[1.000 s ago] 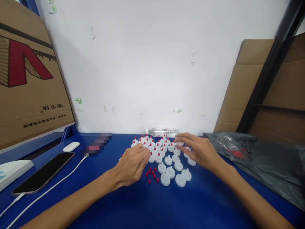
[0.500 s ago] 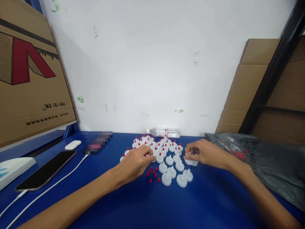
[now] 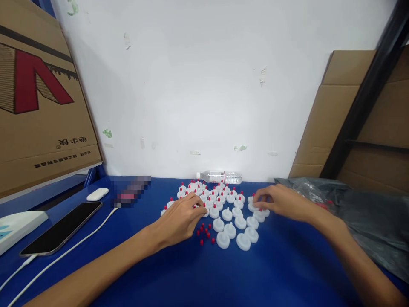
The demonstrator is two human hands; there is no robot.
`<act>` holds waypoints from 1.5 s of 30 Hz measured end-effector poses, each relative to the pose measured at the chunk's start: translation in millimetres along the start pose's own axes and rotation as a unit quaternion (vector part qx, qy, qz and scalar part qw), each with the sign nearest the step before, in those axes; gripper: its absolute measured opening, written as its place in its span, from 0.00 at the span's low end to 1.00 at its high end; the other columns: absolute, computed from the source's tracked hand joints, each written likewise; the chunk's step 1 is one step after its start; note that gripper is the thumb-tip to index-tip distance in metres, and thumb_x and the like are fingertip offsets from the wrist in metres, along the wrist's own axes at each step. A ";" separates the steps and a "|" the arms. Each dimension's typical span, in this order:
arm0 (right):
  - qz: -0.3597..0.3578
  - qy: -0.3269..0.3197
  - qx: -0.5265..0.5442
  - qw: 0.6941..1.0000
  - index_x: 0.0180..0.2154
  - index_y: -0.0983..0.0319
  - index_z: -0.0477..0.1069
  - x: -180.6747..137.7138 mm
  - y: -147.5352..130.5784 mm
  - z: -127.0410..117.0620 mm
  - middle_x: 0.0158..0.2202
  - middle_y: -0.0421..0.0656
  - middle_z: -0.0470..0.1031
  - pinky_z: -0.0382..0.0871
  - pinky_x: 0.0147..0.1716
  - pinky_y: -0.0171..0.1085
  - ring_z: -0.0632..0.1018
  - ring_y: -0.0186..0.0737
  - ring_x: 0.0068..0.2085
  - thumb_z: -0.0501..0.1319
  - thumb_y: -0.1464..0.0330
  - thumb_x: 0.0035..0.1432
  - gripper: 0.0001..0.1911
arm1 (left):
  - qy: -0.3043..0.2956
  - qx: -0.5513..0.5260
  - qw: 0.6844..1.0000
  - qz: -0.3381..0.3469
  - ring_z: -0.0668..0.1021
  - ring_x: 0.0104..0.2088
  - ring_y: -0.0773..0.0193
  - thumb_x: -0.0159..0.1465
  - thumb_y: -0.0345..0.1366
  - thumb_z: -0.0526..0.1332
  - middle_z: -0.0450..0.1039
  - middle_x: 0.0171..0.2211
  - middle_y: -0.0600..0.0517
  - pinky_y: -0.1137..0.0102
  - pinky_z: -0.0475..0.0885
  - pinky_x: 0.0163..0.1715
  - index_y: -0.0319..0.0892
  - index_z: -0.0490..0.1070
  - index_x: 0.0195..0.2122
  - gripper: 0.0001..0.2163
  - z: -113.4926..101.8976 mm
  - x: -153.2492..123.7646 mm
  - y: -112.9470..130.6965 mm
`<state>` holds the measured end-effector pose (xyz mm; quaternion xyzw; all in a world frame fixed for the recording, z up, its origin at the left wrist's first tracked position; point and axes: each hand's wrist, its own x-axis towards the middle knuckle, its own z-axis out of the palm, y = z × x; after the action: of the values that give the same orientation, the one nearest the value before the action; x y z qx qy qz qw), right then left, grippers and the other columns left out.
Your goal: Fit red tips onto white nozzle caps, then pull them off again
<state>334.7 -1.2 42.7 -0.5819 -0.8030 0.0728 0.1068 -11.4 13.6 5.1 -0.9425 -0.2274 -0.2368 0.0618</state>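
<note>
My left hand (image 3: 183, 215) rests at the left side of a cluster of white round nozzle caps (image 3: 223, 239). Its thumb and forefinger are pinched together, with a red tip at the fingertips; what they hold is mostly hidden. Just in front of those fingers lie several loose small red caps (image 3: 208, 235). At the cluster's right edge, my right hand (image 3: 271, 199) has its fingers curled down over white caps with red tips (image 3: 260, 216). Whatever it grips is hidden. Most white caps at the back wear red tips (image 3: 214, 206); the nearer ones have bare nozzles.
A clear plastic bottle (image 3: 220, 177) lies against the wall behind the caps. On the left are a phone (image 3: 62, 228) with white cables, a white case (image 3: 97, 195) and a cardboard box (image 3: 47, 106). Grey plastic bags (image 3: 361, 226) lie at the right.
My right hand has shifted slightly right and back, uncovering white caps, one with a bare nozzle and others with red tips. My left hand has barely moved.
</note>
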 end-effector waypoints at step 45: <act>-0.339 0.216 -0.002 0.916 0.51 0.60 0.70 1.8 -96.4 61.9 0.49 0.50 0.74 0.76 0.48 0.42 0.77 0.42 0.49 0.54 0.69 0.70 0.12 | 0.044 0.003 0.999 -0.018 0.71 0.36 0.58 0.69 0.46 0.59 0.73 0.34 0.49 0.63 0.64 0.39 0.41 0.69 0.39 0.12 -1.3 2.0 17.2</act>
<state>229.7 -29.1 6.3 -0.2768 -0.9094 -0.0964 0.2949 -2.4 -1.2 7.0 -0.9267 -0.2419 -0.2788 0.0700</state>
